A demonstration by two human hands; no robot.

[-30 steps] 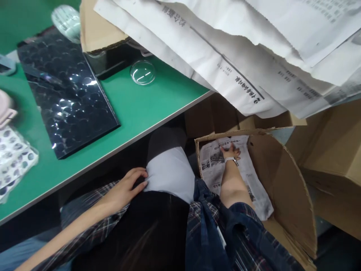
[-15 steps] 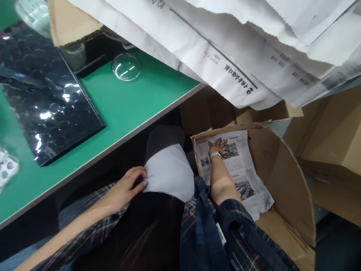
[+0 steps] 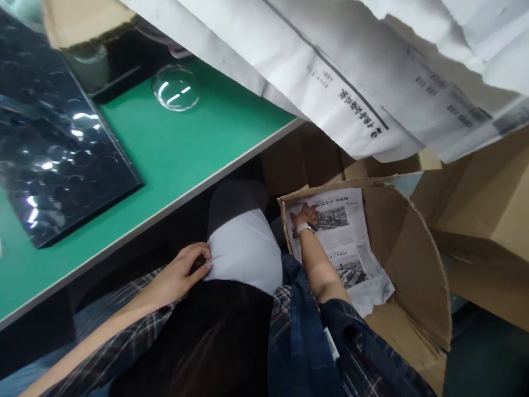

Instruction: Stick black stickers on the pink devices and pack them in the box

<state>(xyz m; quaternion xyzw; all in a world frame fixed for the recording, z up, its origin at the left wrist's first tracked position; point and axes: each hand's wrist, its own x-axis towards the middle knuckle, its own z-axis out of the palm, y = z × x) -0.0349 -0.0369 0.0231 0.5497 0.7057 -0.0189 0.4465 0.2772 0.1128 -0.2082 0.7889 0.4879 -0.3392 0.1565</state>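
My right hand, a watch on its wrist, reaches down into an open cardboard box. Its fingers are spread on a sheet of newspaper that lines the inside near the left wall. My left hand rests at my lap against a pale cloth-like surface. Its fingers are loosely bent, the thumb apart from them, and no object shows in it.
A green table lies to the left, bearing a dark glossy panel with round shapes and a clear round dish. Large newspaper sheets overhang the upper right. Another cardboard box stands at right.
My right hand has slid left across the newspaper, closer to the box's left wall. My left hand stays at my lap. The view has shifted slightly.
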